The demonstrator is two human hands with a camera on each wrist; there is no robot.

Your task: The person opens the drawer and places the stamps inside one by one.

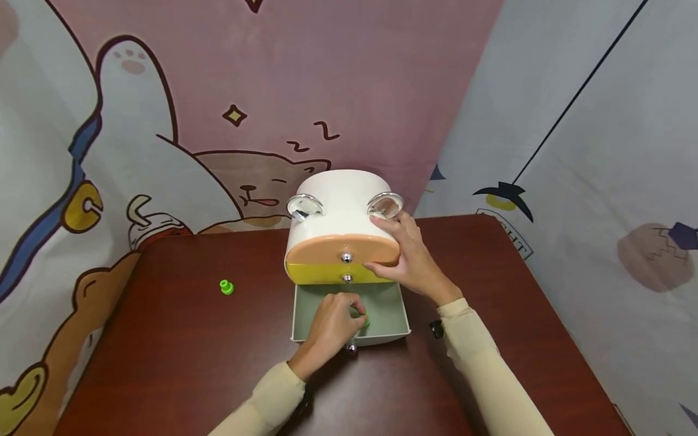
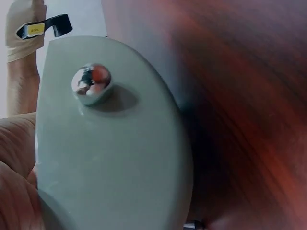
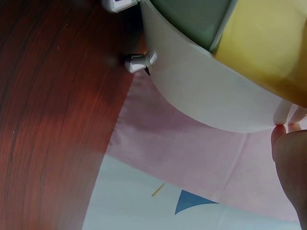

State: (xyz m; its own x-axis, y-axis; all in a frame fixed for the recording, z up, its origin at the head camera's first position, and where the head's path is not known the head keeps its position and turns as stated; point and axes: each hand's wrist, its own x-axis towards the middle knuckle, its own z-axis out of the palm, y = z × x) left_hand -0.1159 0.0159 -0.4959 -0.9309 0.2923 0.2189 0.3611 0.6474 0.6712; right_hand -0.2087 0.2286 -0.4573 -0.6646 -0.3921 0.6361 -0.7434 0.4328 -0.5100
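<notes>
A small rounded drawer cabinet [image 1: 349, 200] with a white body stands on the table, its bottom pale green drawer [image 1: 302, 309] pulled out. Inside that drawer, my left hand [image 1: 335, 321] pinches a small bright green piece [image 1: 366, 321], mostly hidden by the fingers. My right hand [image 1: 411, 260] grips the cabinet's right side, thumb over the front of the yellow drawer [image 1: 305, 274] and fingers up by the round silver-rimmed ear. In the left wrist view, the green drawer's front [image 2: 120, 163] and silver knob [image 2: 92, 82] fill the middle.
Left of the cabinet, a bright green peg-like piece [image 1: 226, 287] lies on the dark red-brown table [image 1: 191, 351]. Above the yellow drawer is a closed orange drawer [image 1: 316, 248]. A cartoon-printed cloth [image 1: 382, 91] hangs behind the table. Silver feet [image 3: 137, 62] hold the cabinet up.
</notes>
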